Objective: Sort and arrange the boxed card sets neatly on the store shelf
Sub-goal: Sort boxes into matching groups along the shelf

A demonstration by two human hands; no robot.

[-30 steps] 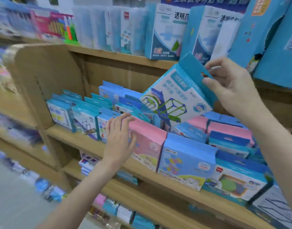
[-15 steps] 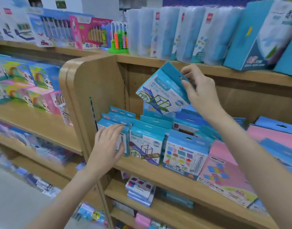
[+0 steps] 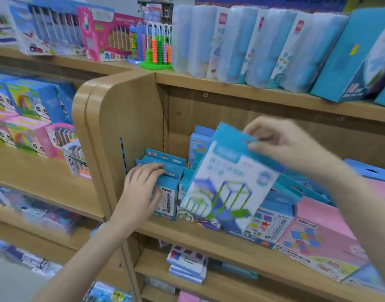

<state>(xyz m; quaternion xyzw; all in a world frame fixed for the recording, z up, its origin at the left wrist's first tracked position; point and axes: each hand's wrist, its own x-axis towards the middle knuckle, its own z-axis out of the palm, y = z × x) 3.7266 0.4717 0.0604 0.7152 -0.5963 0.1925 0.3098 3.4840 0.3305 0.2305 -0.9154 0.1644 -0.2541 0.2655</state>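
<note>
Left hand (image 3: 141,190) lies flat, fingers together, against the glossy end card box (image 3: 167,199) standing beside the rounded wooden shelf divider (image 3: 122,131). At two o'clock from it, the right hand (image 3: 283,144) pinches the blue hang-tab of a flat rectangular white-and-blue boxed set (image 3: 228,184), tilted above the upright row. Pink cardboard box (image 3: 318,238) leans at four o'clock on the wood-grain shelf (image 3: 209,238).
</note>
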